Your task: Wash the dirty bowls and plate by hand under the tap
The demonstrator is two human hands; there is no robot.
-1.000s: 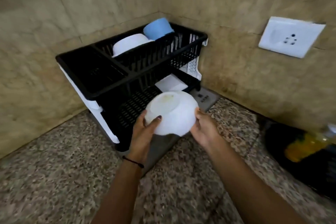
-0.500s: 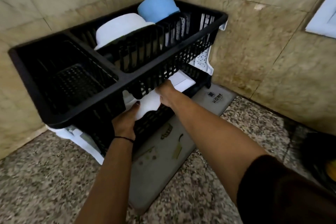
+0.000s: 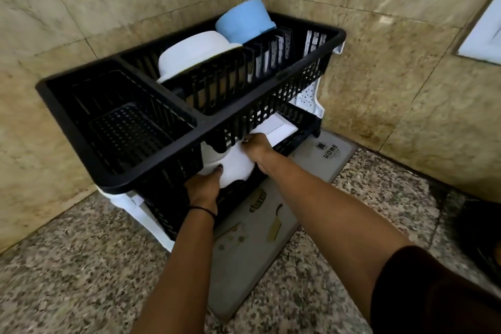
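Stowing step, by the look of it: bowl [image 3: 237,168] held at the mouth of the rack [image 3: 122,179], on its lower tier, partly under the upper tier's front wall. Left hand [image 3: 203,188] at the near side, thumb pressed on the white wall, other digits tucked beneath and out of sight. Right hand [image 3: 257,147] at the far side, fingers [image 3: 245,141] curled onto the rim. Clamped between the two, then; cannot tell whether it rests on the tier floor yet. Just beyond, on the same tier, what looks like a flat white plate [image 3: 279,127]. Above, upper bowl [image 3: 195,49] and blue bowl [image 3: 244,19], mouths down, touching. Under the rack, a grey mat [image 3: 271,228] on the speckled table [image 3: 81,266], in the wall corner.

Next move, as a guess: lower beside the plate, mouth down for draining, then ease both hands out without knocking the upper tier. Little clearance overhead; probably wet and slippery. No tap or sink in view, so hard to say whether anything dirty remains.
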